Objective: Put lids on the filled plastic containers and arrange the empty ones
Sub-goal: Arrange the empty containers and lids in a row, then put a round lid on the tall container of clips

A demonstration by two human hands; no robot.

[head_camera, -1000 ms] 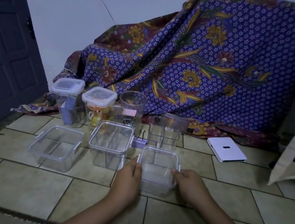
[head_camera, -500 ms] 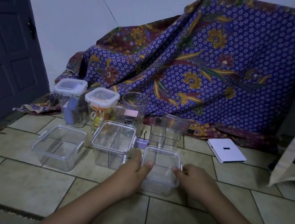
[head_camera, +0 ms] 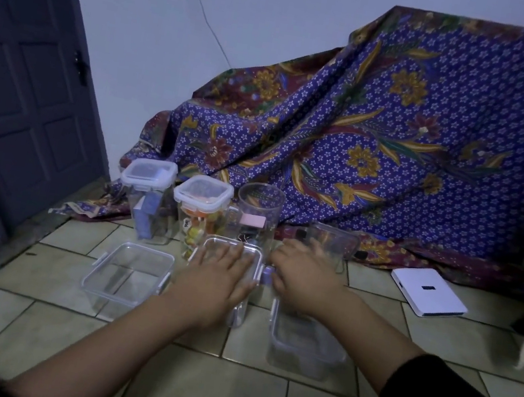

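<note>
On tiled floor, left hand flat atop clear square container

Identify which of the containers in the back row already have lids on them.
The two at the left end: the container holding blue items and the one with colourful contents. Both carry white-rimmed lids; the round cup beside them is open on top.
</note>
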